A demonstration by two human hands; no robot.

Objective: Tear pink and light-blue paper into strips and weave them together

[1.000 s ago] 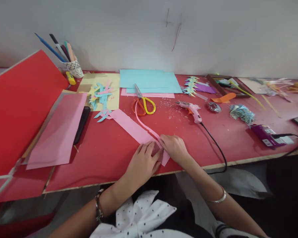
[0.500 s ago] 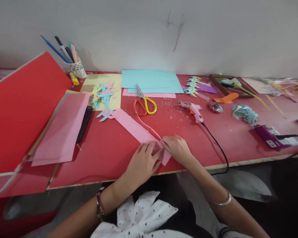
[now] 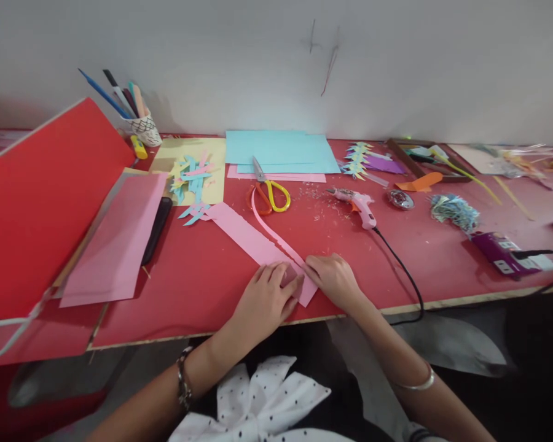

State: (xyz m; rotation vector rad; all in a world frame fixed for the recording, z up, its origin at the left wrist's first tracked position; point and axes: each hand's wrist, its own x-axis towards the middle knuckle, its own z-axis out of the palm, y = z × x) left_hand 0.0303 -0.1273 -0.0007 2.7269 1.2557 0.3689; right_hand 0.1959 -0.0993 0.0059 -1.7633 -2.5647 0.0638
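Observation:
A long piece of pink paper (image 3: 246, 235) lies slantwise on the red table. A narrow pink paper strip (image 3: 273, 232) is partly torn from its right edge and curves up towards the scissors, still joined near my hands. My left hand (image 3: 263, 298) presses the paper down with bent fingers, its thumb and index finger close to the tear. Beside it, my right hand (image 3: 335, 279) is closed, pinching the strip at the lower end of the tear. The scissors (image 3: 270, 187), with one orange and one yellow handle, lie open just beyond the strip.
A pink glue gun (image 3: 357, 204) with a black cord lies to the right, near a purple power strip (image 3: 502, 252). Blue sheets (image 3: 276, 147) lie at the back. Cut paper pieces (image 3: 193, 175), a pen cup (image 3: 144, 127) and a leaning red board (image 3: 50, 209) stand or lie left.
The torn strip shows wider and lies further apart from the paper, with a gap along the tear. My right hand has shifted slightly right.

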